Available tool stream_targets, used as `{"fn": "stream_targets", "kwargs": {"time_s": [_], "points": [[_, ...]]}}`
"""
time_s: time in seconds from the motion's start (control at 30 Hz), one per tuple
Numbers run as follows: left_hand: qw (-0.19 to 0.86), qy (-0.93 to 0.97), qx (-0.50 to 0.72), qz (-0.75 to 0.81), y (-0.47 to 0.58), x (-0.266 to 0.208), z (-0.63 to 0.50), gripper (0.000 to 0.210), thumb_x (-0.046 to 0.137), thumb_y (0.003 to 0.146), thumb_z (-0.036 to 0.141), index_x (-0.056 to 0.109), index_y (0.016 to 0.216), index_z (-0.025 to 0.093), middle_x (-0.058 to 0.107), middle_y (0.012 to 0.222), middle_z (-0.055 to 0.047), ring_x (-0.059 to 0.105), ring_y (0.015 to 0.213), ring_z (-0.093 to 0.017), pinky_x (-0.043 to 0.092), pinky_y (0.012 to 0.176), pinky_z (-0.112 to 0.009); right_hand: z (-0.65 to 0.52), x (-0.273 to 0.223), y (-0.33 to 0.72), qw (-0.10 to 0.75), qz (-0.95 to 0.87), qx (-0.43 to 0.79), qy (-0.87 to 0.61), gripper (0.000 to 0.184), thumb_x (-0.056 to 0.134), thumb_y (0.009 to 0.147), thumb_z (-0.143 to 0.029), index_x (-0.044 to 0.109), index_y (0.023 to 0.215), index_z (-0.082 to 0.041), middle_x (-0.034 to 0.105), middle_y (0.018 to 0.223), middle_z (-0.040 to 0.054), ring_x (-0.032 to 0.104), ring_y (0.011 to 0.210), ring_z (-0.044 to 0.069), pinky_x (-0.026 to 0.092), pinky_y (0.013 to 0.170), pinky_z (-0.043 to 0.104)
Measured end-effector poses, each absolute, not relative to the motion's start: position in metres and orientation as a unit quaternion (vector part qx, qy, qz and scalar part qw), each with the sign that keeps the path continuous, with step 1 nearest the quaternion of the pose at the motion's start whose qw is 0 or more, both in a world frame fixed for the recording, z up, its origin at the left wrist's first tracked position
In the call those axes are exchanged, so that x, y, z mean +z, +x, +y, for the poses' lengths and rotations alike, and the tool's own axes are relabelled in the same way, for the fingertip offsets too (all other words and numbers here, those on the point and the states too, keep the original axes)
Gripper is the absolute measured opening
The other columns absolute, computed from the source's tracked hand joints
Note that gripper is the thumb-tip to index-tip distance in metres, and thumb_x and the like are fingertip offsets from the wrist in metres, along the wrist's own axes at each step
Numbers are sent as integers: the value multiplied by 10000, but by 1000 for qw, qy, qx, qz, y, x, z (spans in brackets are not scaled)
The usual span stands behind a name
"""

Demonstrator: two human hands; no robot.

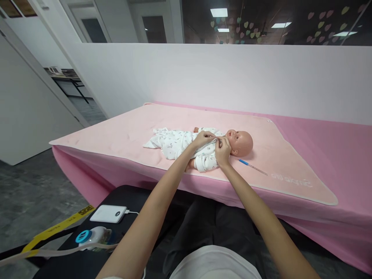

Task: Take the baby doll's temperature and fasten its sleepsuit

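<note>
A baby doll lies on its back on a light pink mat, its head to the right. It wears a white printed outfit. My left hand pinches the outfit's front at the doll's chest. Close beside it, near the doll's chin, my right hand is closed on the same cloth with thumb and fingers together. Folds and fingers hide the exact spot being gripped. A thermometer with a blue end lies on the mat, right of my right hand.
A pink cloth covers the table under the mat. Behind it rises a white wall. On a black surface at lower left sit a white power bank with a cable and a blue-capped container. A door stands at far left.
</note>
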State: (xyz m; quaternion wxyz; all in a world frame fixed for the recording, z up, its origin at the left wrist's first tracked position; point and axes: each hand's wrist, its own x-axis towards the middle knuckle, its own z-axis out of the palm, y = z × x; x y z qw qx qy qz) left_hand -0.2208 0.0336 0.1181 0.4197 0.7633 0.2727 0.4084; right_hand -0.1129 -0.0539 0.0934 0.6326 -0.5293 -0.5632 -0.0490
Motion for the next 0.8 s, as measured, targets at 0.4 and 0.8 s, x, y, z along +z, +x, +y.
{"fn": "stream_targets", "kwargs": {"time_s": [0.4,0.8], "points": [[448,762,376,278,-222,125,27,233,601,643,346,663,707,131,618,721,-25,529,725,-139,398,696,-256,-48,87,-108,589,-583,-66,-555,272,379,897,-244,643,906,-177,638,835,69,552,701,163,462,723,278],[449,758,387,271,-222,128,19,284,607,669,408,670,705,133,619,719,-40,541,750,-155,416,717,-272,-54,92,-111,606,-586,-17,-537,240,433,855,-171,673,845,-166,639,871,71,600,820,171,480,762,274]]}}
